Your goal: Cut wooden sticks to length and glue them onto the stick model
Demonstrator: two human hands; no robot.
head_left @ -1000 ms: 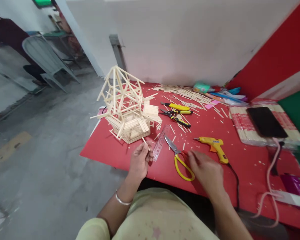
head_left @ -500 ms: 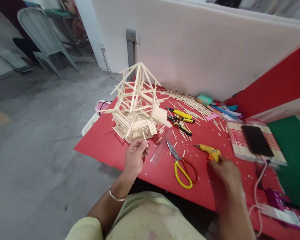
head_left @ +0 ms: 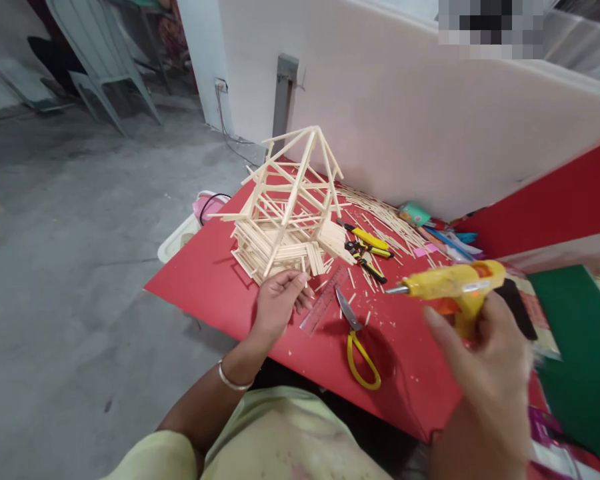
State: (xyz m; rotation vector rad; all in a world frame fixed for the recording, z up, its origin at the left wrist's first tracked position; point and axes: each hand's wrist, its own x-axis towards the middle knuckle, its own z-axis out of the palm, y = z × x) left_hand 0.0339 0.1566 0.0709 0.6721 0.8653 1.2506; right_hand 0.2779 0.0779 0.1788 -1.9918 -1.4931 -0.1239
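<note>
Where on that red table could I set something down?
The red table is bare at its left corner, left of the stick model and left hand. Another mostly bare patch lies between the scissors and right hand. It's crowded behind, with pliers and loose sticks.

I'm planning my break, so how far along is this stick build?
The pale wooden-stick model already has a layered base and a peaked frame standing. In hand: the left hand pinches a short pale stick; the right hand holds a yellow glue gun. Probably left: filling the roof, which is bare ribs with gaps. Loose wooden sticks lie on the red tabletop.
</note>
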